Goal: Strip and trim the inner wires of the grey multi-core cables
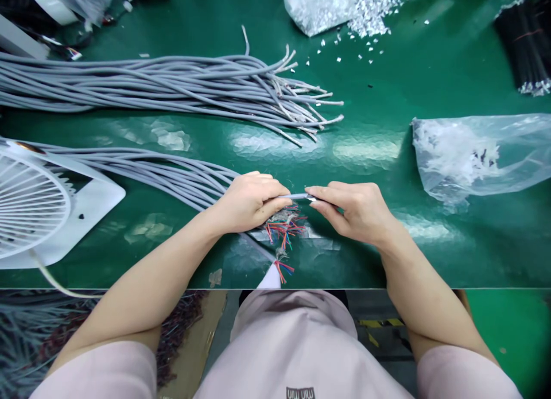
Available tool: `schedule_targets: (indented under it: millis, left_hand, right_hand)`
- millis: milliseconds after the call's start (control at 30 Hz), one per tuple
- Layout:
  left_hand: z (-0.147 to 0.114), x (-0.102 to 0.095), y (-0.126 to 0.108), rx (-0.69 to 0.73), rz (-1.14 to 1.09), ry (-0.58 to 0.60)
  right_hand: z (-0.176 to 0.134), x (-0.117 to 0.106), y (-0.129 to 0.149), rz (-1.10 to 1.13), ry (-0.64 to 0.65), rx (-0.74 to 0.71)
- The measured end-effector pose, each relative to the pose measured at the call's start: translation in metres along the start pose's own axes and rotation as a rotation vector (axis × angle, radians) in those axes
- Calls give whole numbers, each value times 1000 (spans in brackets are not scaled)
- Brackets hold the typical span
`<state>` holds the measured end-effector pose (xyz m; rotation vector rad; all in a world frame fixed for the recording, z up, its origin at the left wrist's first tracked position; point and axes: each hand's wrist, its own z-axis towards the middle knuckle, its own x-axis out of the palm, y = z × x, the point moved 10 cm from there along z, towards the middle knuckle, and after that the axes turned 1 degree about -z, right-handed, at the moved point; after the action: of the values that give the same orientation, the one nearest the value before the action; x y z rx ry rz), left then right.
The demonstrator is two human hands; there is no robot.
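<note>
A grey cable (pixel 298 196) runs level between my two hands. My left hand (pixel 252 202) is closed round it, with thumb and forefinger pinching near its end. At the cable's tip, my right hand (pixel 350 206) pinches with thumb and forefinger, and a small shiny silvery piece (pixel 311 197) shows there; I cannot make out its kind. Stripped cable ends with red and blue wires (pixel 284 227) and frayed shielding lie just below my left hand. They belong to a bundle of grey cables (pixel 172 165) passing under that hand. One more stripped end (pixel 282 266) lies nearer the table edge.
Behind my hands lies a thicker bundle of grey cables (pixel 172 83). A white fan (pixel 86 215) stands at the left. Small metal pieces spill from a plastic bag (pixel 318 8) at the back. Another clear bag (pixel 473 158) and black cables (pixel 529 54) lie right.
</note>
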<state>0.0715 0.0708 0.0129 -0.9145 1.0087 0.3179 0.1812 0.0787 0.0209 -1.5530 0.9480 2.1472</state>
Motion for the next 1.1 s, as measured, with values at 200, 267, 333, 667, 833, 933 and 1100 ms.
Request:
schedule_targets:
  millis: [200, 267, 333, 667, 833, 933, 1100]
  left_hand:
    - [0, 5, 2, -18, -10, 31]
    - [1, 5, 2, -20, -41, 36]
    - [1, 3, 2, -31, -76, 34]
    - [3, -1, 0, -39, -212, 75]
    - [1, 2, -3, -27, -221, 127]
    - [1, 5, -4, -21, -207, 156]
    - [1, 5, -5, 11, -213, 152]
  right_hand:
    - [1, 7, 3, -15, 46, 2]
    - [2, 8, 3, 14, 44, 9]
    - [3, 5, 2, 104, 16, 13]
    - [6, -4, -1, 442, -9, -40]
    - [11, 1, 14, 479, 34, -178]
    - [13, 8, 17, 446, 91, -192]
    - [15, 15, 19, 431, 138, -207]
